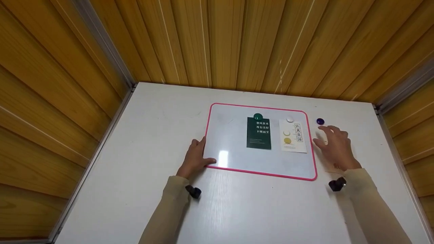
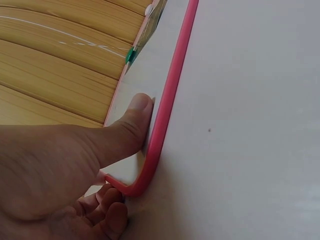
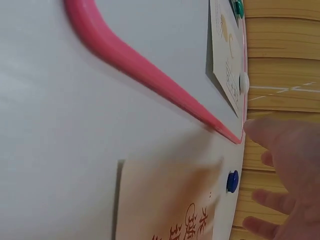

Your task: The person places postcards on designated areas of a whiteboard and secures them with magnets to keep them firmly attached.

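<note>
A small whiteboard (image 1: pixel 230 135) with a pink frame lies on the table. My left hand (image 1: pixel 195 157) holds its lower left corner, the thumb on the white face and the other fingers at the side edge. On the board are a dark green card (image 1: pixel 259 135) under a green round magnet (image 1: pixel 258 117) and a white card (image 1: pixel 293 139) under a white magnet (image 1: pixel 290 119). My right hand (image 1: pixel 335 145) is above the table right of the board, fingers spread and bent, holding nothing. Below it lies a beige card (image 3: pixel 155 200) with red characters, partly hidden; a dark blue magnet (image 1: pixel 320 121) sits just beyond the fingertips.
The white table (image 1: pixel 135 152) backs onto a yellow wood-panelled wall (image 1: pixel 223 44). Similar panels rise at the left and right sides, with grey metal strips at the corners. Each sleeve cuff has a small black camera (image 1: pixel 194 191) on it.
</note>
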Action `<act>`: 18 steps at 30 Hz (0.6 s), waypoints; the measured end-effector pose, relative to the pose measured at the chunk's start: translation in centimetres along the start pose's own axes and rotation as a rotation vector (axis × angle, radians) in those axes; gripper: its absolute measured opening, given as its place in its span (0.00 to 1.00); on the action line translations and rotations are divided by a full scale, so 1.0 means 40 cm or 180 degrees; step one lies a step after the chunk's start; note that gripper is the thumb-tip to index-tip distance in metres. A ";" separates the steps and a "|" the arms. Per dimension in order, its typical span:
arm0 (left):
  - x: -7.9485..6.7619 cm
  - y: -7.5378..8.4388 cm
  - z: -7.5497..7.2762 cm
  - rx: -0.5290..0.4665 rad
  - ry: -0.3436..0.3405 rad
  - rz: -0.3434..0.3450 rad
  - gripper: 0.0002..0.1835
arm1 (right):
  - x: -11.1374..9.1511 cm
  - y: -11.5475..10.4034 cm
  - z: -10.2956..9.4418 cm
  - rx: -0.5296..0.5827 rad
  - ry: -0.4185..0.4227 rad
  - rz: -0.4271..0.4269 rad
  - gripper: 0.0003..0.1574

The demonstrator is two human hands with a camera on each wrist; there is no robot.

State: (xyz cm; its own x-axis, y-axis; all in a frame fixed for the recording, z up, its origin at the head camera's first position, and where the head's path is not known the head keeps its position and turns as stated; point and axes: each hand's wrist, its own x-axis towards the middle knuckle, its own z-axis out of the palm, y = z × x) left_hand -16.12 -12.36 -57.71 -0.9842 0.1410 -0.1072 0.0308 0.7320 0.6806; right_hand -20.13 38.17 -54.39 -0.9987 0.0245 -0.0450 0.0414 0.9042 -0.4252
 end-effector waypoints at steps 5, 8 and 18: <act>-0.003 0.001 0.000 -0.0023 0.0005 -0.0027 0.58 | -0.014 0.018 -0.004 -0.0207 0.0031 0.0053 0.44; -0.003 0.001 0.000 -0.0022 0.0003 -0.0045 0.58 | -0.019 0.024 -0.008 -0.0284 0.0021 0.0101 0.43; 0.002 -0.002 0.003 0.0016 -0.0031 -0.0033 0.58 | -0.044 0.042 -0.020 -0.0157 -0.0137 0.0479 0.48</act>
State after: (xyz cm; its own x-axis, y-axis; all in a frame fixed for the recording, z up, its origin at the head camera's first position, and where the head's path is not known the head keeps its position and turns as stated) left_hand -16.18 -12.34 -57.84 -0.9827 0.1398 -0.1214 0.0214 0.7369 0.6757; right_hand -18.33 39.99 -54.29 -0.9790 0.1440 -0.1441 0.1879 0.9115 -0.3659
